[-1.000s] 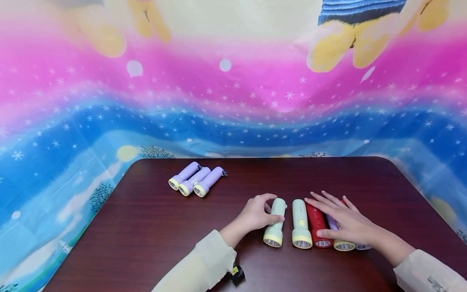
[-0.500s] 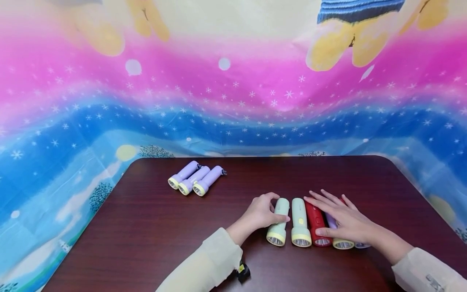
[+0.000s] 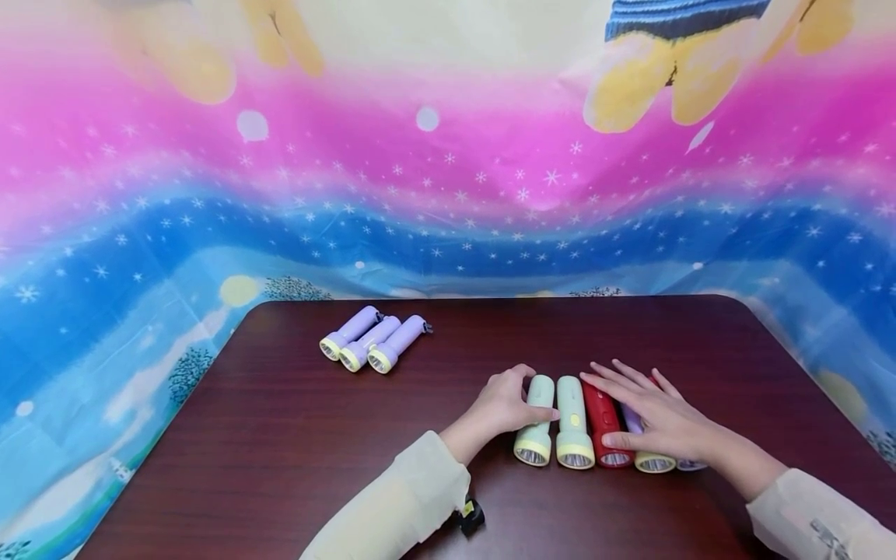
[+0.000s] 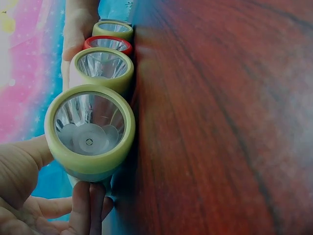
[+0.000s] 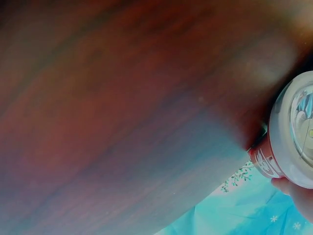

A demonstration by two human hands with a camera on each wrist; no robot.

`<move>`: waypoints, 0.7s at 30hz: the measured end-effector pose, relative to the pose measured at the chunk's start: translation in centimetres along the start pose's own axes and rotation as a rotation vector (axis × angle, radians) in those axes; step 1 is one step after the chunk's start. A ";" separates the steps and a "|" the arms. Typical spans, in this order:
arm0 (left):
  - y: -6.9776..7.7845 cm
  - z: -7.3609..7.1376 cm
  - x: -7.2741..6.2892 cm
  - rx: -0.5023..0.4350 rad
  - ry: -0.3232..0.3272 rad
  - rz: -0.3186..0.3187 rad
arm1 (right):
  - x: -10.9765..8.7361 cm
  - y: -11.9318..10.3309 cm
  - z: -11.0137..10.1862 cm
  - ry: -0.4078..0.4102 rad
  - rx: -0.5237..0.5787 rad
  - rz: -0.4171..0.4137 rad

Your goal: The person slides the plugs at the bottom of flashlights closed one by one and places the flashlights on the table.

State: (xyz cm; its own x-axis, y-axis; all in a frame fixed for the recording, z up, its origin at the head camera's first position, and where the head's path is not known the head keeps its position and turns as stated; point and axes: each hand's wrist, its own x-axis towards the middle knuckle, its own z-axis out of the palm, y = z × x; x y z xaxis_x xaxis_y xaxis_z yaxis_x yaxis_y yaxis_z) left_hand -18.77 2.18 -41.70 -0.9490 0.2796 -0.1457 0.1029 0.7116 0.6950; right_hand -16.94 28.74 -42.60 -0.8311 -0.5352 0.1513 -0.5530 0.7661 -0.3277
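Mint-green plastic covers the flashlight at the near end of a row [image 3: 535, 437], clamped between the thumb and fingers of the left hand [image 3: 499, 403]. It lies on the counter [image 3: 294, 443], its lens toward the person. Just beside it, past a narrow gap, a second mint flashlight [image 3: 575, 424] blocks the way to the right, its yellow switch facing up. Next come a red flashlight [image 3: 602, 412], a lilac flashlight [image 3: 654, 462] and a pale-rimmed flashlight [image 5: 285, 142], the last two largely hidden beneath the right hand [image 3: 665, 420]. That hand's fingers are spread apart over the row, its thumb across the red body. Three more lilac flashlights [image 3: 371, 342] lie slanted together at the back left, well apart from the row.

Each smooth, tubular body flares into a round head; the mint ones have yellow rims and shiny, cupped reflectors. Dark reddish wood grain streaks the counter. Behind it hangs a creased pink-and-blue cloth [image 3: 434, 183] printed with snowflakes.
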 end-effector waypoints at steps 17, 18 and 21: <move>0.2 -0.5 0.1 -0.043 0.018 -0.081 | 0.1 0.0 -0.1 -0.002 -0.010 -0.002; 0.1 -0.5 0.1 -0.049 0.017 -0.081 | 0.1 0.0 -0.1 -0.003 -0.010 0.000; -0.2 -0.6 0.0 -0.075 0.010 -0.070 | 0.1 0.0 0.0 -0.005 -0.005 0.005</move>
State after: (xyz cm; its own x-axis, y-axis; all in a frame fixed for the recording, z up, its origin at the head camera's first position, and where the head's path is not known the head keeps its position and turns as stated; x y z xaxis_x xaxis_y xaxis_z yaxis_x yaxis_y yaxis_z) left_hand -19.01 1.68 -41.41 -0.9560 0.2241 -0.1892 0.0140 0.6792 0.7338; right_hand -17.00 28.70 -42.61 -0.8335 -0.5331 0.1453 -0.5492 0.7704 -0.3239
